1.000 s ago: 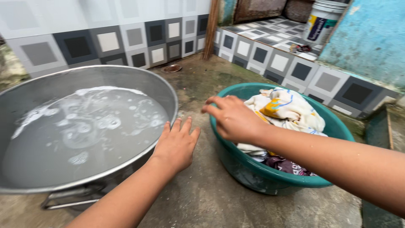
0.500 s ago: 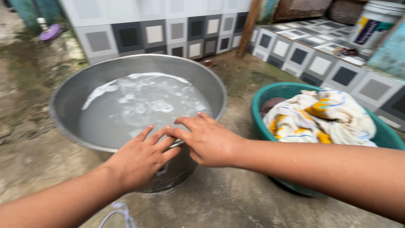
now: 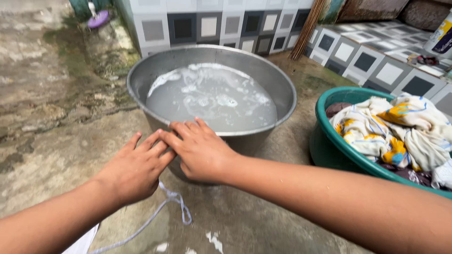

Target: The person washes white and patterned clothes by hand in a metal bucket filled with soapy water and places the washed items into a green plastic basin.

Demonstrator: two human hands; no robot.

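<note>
Both hands were flat and open, nothing gripped in either. Right hand [image 3: 200, 150] sat palm-down against the near rim of the big round grey metal basin [image 3: 141, 89], fingers spread and pointing toward 12 o'clock, tips just at the edge. Left hand [image 3: 134, 171] was right beside it at about 8 o'clock from the right one, fingers loose and touching the right hand's fingers, hovering by the basin's lower wall; whether it actually touched the metal, I couldn't tell.

That basin held cloudy grey water with white soap foam [image 3: 212, 96] drifting on top, filled well below the rim. At 3 o'clock from the basin, close but not touching, stood a round teal plastic tub [image 3: 325, 146] heaped with crumpled white, yellow and blue cloth [image 3: 391, 129].

Wet concrete floor [image 3: 56, 136] lay open from 7 to 10 o'clock of the basin, plenty of room there. A thin white cord [image 3: 176, 204] looped on the floor at 6 o'clock, under the hands. Grey-and-white tiled wall [image 3: 207, 26] closed things off at 12 o'clock, and a tiled ledge [image 3: 376, 56] boxed in the 2 o'clock side.
</note>
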